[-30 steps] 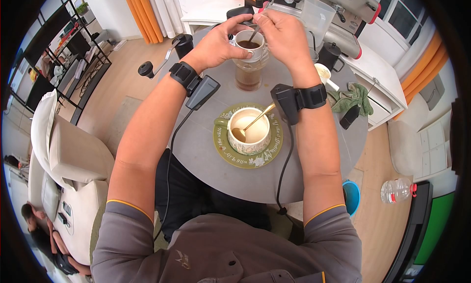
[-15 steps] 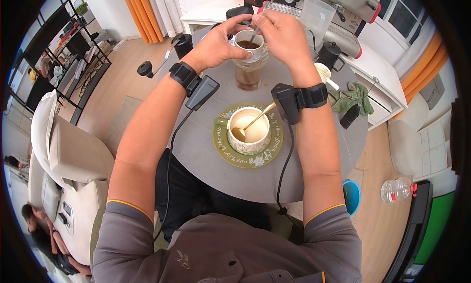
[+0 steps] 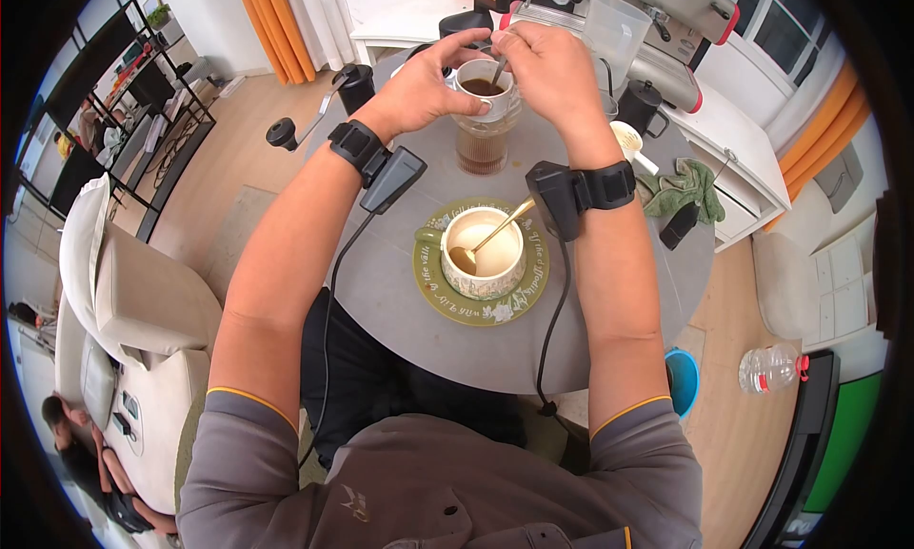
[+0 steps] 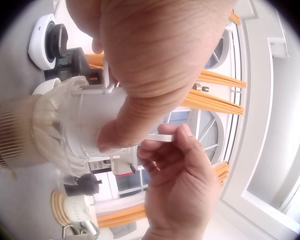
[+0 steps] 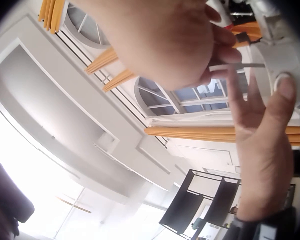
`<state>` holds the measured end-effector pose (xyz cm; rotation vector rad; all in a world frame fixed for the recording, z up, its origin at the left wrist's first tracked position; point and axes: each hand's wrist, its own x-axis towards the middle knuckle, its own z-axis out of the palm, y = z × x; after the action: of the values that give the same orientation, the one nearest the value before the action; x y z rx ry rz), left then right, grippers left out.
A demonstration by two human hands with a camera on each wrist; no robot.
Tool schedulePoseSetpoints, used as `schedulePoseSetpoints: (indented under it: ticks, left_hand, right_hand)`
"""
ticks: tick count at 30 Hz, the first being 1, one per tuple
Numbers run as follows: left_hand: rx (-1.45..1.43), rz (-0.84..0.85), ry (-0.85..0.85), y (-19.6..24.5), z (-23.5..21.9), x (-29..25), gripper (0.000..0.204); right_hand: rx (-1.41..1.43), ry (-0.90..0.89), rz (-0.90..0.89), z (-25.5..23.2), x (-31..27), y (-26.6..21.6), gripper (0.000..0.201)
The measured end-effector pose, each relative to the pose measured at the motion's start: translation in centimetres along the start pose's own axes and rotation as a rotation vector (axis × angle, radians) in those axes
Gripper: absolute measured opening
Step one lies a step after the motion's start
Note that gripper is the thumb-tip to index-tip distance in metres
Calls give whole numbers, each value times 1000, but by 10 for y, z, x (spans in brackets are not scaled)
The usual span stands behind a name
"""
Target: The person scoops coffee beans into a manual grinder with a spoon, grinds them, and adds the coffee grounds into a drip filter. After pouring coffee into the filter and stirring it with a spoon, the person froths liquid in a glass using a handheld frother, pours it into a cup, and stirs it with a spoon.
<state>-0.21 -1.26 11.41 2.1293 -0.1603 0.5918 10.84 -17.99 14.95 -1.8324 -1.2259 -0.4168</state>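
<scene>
A white cylindrical coffee brewer (image 3: 500, 105) stands on a clear ribbed glass (image 3: 483, 155) toward the far side of the round table, dark coffee (image 3: 484, 87) inside it. My left hand (image 3: 426, 84) holds the brewer, thumb against its near wall in the left wrist view and fingers reaching around the far side. Over the rim, my right hand (image 3: 550, 68) pinches the thin handle of a metal stirrer (image 3: 499, 69); its lower end is hidden in the coffee. In the left wrist view the stirrer's flat handle (image 4: 161, 137) shows between the right thumb and fingers.
Nearer me, a cup (image 3: 484, 280) with a gold spoon (image 3: 505, 223) sits on a green saucer (image 3: 438, 299). A hand grinder (image 3: 356, 90) stands left. To the right are a black pitcher (image 3: 640, 109), a white cup (image 3: 626, 139) and a green cloth (image 3: 687, 189); an espresso machine (image 3: 657, 49) stands behind.
The stirrer has shifted rightward inside the brewer, with the right fingers moving slightly along with it. My left hand keeps its place on the brewer.
</scene>
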Motion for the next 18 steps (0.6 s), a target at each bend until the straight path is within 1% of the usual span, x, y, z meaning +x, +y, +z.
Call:
schedulePoseSetpoints:
  ticks: [4, 6, 7, 9, 10, 12, 16, 18]
  left_hand:
    - [8, -4, 11, -1, 0, 0, 98]
    - [-13, -18, -4, 1, 0, 0, 98]
    - [-12, -17, -4, 3, 0, 0, 98]
    - [-18, -42, -6, 6, 1, -1, 97]
    - [-18, -42, -6, 5, 0, -1, 97]
    - [3, -8, -8, 4, -1, 0, 96]
    - [-25, -7, -10, 2, -1, 1, 98]
    - [-28, -17, 5, 3, 0, 0, 99]
  right_hand:
    - [81, 68, -36, 2, 1, 2, 33]
    - [-86, 8, -24, -3, 0, -2, 33]
    - [-86, 9, -24, -2, 0, -1, 33]
    - [122, 18, -9, 3, 1, 3, 32]
    - [123, 18, -10, 3, 1, 2, 32]
    - [-40, 72, -50, 1, 0, 1, 32]
    - [-73, 11, -24, -1, 0, -1, 32]
    - [147, 12, -29, 1, 0, 1, 33]
